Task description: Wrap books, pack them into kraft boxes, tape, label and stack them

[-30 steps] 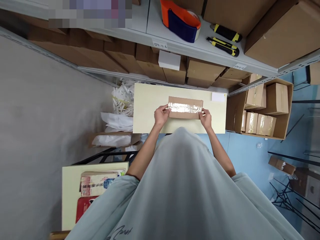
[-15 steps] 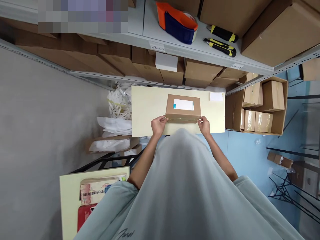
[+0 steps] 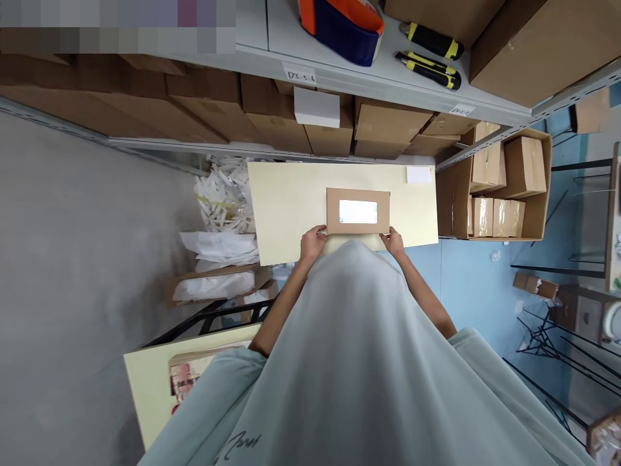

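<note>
A brown cardboard box (image 3: pixel 334 212) with a white label (image 3: pixel 358 211) facing up is over the pale yellow table (image 3: pixel 288 207) in front of me. At its near left corner, my left hand (image 3: pixel 313 244) pinches the edge between thumb and fingers. My right hand (image 3: pixel 393 243) grips the near right corner in the same way. Both hands are closed on the box. The fingertips under it are partly hidden, and I cannot tell whether its underside fully rests on the table.
A shelf above holds a tape dispenser (image 3: pixel 342 29), two utility knives (image 3: pixel 431 55) and cardboard boxes. A large open carton (image 3: pixel 453 210) with smaller boxes stands right of the table. White packing material (image 3: pixel 226 194) lies to the left. A small white paper (image 3: pixel 418 174) lies at the table's far right.
The box has tipped so its labelled top faces me more squarely and its near side no longer shows. Both hands still hold its near corners. The view has shifted slightly.
</note>
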`<state>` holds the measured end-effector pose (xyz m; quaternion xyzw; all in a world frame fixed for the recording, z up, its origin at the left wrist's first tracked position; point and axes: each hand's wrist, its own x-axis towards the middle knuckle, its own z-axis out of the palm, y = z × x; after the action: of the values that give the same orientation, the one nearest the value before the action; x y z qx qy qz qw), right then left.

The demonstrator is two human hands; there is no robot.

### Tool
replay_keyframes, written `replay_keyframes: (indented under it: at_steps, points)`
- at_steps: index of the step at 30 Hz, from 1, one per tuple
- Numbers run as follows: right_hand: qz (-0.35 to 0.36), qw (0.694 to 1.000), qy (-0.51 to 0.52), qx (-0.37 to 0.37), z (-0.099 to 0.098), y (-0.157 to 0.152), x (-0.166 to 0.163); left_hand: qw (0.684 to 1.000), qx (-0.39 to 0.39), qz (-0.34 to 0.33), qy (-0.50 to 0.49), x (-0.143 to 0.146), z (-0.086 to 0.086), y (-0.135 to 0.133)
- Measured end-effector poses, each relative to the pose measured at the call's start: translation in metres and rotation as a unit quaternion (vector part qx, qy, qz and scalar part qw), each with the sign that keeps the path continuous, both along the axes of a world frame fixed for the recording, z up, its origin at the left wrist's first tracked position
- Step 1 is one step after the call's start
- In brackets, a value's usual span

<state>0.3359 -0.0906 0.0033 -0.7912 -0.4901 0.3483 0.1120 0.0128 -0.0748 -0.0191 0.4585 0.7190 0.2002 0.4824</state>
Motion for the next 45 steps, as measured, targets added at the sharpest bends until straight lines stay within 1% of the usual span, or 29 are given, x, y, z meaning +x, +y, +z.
replay_keyframes:
  at_steps: [10, 21, 27, 36, 45]
  points:
    - [-0.039, 0.999, 0.017, 0.004, 0.003, -0.011, -0.010, 0.996, -0.011, -0.083, -0.037, -0.014, -0.001, -0.001]
    - [-0.089, 0.995, 0.036, 0.013, -0.001, -0.011, -0.015, 0.989, -0.009, -0.137, -0.057, -0.027, -0.007, 0.012]
    - [-0.105, 0.993, 0.043, 0.018, -0.004, -0.014, -0.016, 0.987, -0.006, -0.145, -0.061, -0.030, -0.010, 0.014]
    - [-0.112, 0.992, 0.050, 0.021, -0.005, -0.013, -0.012, 0.988, -0.002, -0.138, -0.065, -0.027, -0.013, 0.010]
    - [-0.115, 0.991, 0.062, 0.030, -0.013, -0.014, -0.009, 0.991, 0.004, -0.111, -0.075, -0.024, -0.014, 0.005]
